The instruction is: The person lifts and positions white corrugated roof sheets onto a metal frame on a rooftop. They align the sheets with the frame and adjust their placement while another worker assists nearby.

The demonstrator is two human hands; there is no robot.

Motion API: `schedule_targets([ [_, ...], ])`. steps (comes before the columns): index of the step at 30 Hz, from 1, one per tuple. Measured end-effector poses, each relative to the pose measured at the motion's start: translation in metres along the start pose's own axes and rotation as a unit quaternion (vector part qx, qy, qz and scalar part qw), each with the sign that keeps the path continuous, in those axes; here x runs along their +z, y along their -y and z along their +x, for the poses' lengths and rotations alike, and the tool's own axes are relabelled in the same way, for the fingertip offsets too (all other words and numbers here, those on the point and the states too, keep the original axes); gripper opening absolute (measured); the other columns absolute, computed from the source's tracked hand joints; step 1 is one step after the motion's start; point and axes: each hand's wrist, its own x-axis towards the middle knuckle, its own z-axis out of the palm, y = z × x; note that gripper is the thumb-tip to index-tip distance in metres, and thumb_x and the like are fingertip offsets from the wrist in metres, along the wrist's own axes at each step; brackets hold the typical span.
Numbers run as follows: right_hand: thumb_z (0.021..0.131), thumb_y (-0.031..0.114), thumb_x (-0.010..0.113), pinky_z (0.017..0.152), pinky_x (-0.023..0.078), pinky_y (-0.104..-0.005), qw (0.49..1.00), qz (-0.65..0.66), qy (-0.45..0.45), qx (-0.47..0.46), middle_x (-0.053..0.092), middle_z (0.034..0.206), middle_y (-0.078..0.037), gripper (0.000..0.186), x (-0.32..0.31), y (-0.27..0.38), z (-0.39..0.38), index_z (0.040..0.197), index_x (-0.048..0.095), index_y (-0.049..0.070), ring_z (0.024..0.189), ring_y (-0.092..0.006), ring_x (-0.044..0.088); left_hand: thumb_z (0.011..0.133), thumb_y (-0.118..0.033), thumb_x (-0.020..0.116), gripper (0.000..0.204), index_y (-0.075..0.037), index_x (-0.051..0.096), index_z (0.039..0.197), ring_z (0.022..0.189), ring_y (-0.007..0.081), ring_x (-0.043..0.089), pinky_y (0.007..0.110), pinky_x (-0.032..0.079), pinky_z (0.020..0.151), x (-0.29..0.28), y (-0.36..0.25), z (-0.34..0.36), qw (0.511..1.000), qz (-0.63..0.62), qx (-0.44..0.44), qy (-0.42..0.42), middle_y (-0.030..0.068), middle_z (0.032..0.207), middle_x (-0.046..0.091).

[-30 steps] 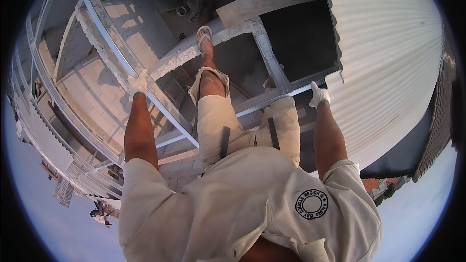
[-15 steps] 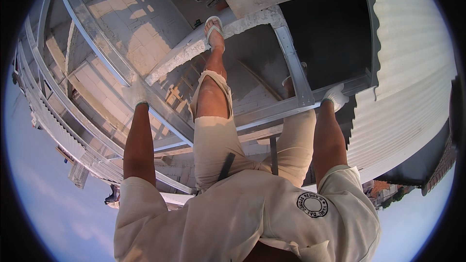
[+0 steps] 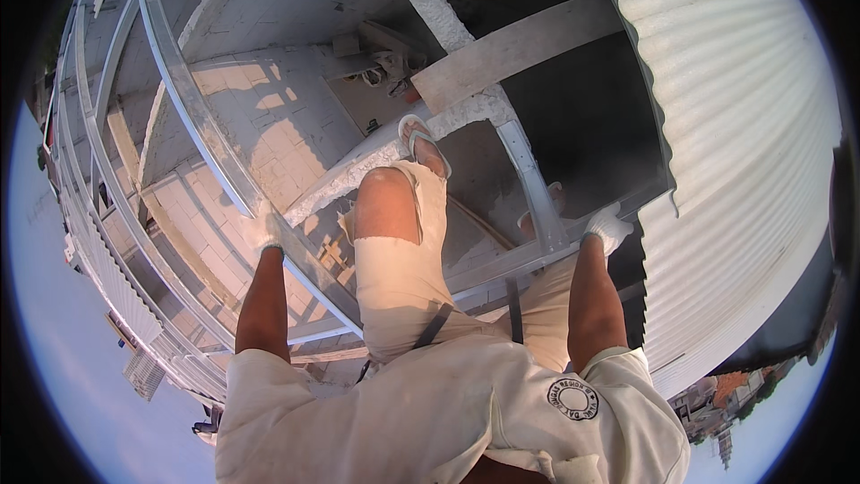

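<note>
My left hand (image 3: 262, 228), in a white knitted glove, is closed round a long grey metal roof beam (image 3: 210, 139) that slants from the upper left toward my waist. To the right, my gloved right hand (image 3: 609, 229) grips a metal crossbeam (image 3: 502, 267) next to the corrugated sheet's edge; its undersides and fingertips are partly hidden. My sandaled foot (image 3: 425, 145) rests on top of a rough wall (image 3: 358, 161) below, that knee bent. The other foot (image 3: 540, 220) shows beyond the crossbeam, near a short metal strut (image 3: 530, 175).
White corrugated roofing (image 3: 735, 125) spreads along the right, with a jagged end. A wide board (image 3: 520, 52) lies over the wall tops. Deep gaps open between the beams, above a tiled floor (image 3: 233, 215) with wood scraps (image 3: 333, 253). More metal beams (image 3: 103, 152) curve along the left.
My view has tipped forward, showing more of the rooms below. The foot on the wall is nearer and its knee more bent. Both hands stay on their beams.
</note>
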Motion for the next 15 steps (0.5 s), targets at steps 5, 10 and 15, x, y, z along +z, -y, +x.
schedule_targets([
  [5,0.104,0.062,0.069,0.099,0.064,-0.0598,1.0,0.02,-0.01,-0.012,0.078,0.129,-0.033,0.083,0.002,-0.001,0.0,0.145,0.054,-0.009,0.117,-0.0521,0.079,0.093,-0.048,0.081,0.066,0.002,0.071,0.135,0.119,0.046,0.078,0.053,0.057,0.108,-0.015,-0.012,-0.016,0.999,-0.044,0.024,0.009,0.0269,0.125,0.082],
  [10,0.105,0.059,0.068,0.1,0.063,-0.058,0.999,0.041,-0.005,-0.015,0.077,0.129,-0.035,0.081,-0.002,-0.001,-0.003,0.146,0.054,-0.01,0.119,-0.0518,0.078,0.092,-0.048,0.081,0.071,0.008,0.07,0.133,0.124,0.0488,0.076,0.053,0.055,0.11,-0.013,-0.009,-0.013,1.0,0.006,-0.001,0.025,0.0329,0.13,0.079],
  [15,0.106,0.054,0.067,0.1,0.063,-0.0581,0.998,0.057,-0.021,-0.025,0.077,0.128,-0.035,0.075,-0.003,-0.001,-0.008,0.143,0.054,-0.011,0.119,-0.0519,0.078,0.091,-0.046,0.079,0.078,0.009,0.064,0.145,0.128,0.0493,0.074,0.052,0.054,0.113,-0.008,-0.004,-0.001,0.999,0.022,-0.013,0.036,0.0329,0.135,0.077],
])
